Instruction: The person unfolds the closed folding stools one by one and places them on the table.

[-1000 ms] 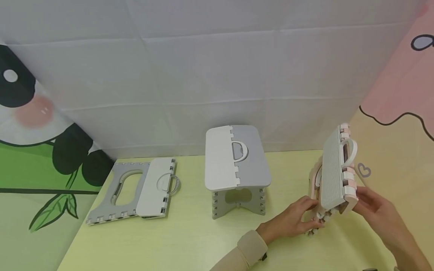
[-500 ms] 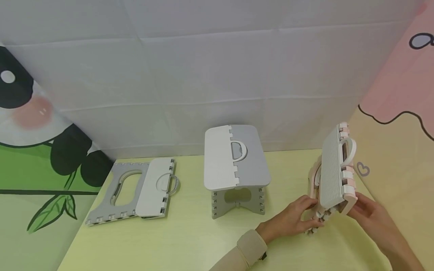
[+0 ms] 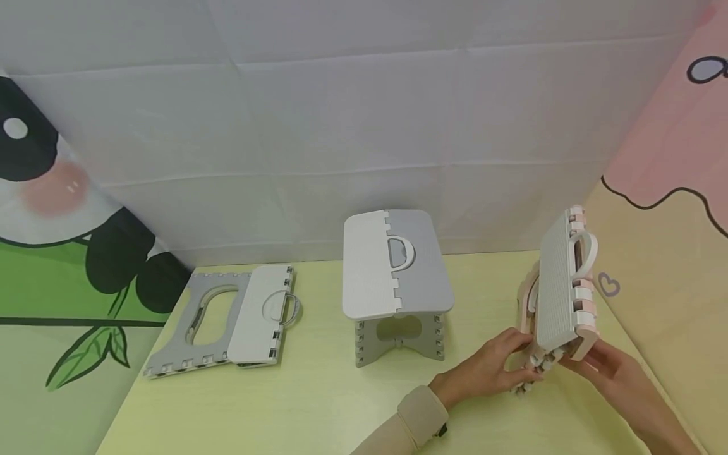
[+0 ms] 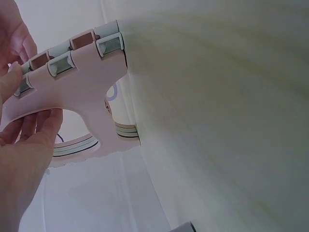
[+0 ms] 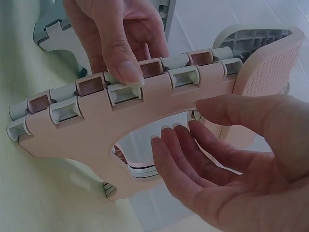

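A pink and white folding stool (image 3: 556, 284), partly folded, stands tilted at the right of the table. My left hand (image 3: 493, 365) grips one pink leg panel (image 4: 82, 87) of it: the thumb lies over the hinged edge and the fingers reach into the panel's cut-out. My right hand (image 3: 620, 385) is at the stool's near right side. In the right wrist view its loosely bent fingers (image 5: 176, 145) are at the cut-out, with a gap between thumb and index finger. Whether those fingertips touch the panel I cannot tell. The white handle (image 3: 586, 254) sticks out from the folded top.
A white and grey folding stool (image 3: 398, 265) stands unfolded at the middle of the yellow table (image 3: 273, 411). Left of it lies a second grey and white folding stool (image 3: 227, 316), folded flat. A pale cloth wall (image 3: 341, 126) rises behind the table.
My right hand has moved left and slightly down, from the stool's right side toward its near leg panel. The left hand and the stools have stayed in place.
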The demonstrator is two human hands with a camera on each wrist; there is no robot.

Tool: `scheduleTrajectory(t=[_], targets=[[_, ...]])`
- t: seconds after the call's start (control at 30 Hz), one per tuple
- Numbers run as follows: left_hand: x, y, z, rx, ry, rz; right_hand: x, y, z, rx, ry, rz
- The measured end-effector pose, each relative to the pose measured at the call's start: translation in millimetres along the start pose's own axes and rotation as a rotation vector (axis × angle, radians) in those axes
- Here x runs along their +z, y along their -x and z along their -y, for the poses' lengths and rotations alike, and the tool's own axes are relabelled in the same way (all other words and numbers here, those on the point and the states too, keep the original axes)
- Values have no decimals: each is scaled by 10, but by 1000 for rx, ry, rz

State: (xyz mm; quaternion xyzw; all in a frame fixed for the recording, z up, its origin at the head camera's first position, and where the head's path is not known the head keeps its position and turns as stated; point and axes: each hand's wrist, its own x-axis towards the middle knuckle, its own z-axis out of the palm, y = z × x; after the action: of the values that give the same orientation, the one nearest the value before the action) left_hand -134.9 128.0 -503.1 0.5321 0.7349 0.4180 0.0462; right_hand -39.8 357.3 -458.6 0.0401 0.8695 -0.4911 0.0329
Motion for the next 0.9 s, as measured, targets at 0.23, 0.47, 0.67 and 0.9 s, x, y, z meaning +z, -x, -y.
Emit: scheduleTrajectory(t=[0.23,0.47,0.67,0.9], targets=[[-5,-2,-9,-5,34,1,71,48,20,11,-22,41],[-4,0,-13,14,32,-16,139,70,-5,-64,-113,34],[-2,2,-7,8,34,-13,187,92,-16,-134,-211,32],[-5,9,-11,0,10,-14,265,108,9,-148,-370,29]])
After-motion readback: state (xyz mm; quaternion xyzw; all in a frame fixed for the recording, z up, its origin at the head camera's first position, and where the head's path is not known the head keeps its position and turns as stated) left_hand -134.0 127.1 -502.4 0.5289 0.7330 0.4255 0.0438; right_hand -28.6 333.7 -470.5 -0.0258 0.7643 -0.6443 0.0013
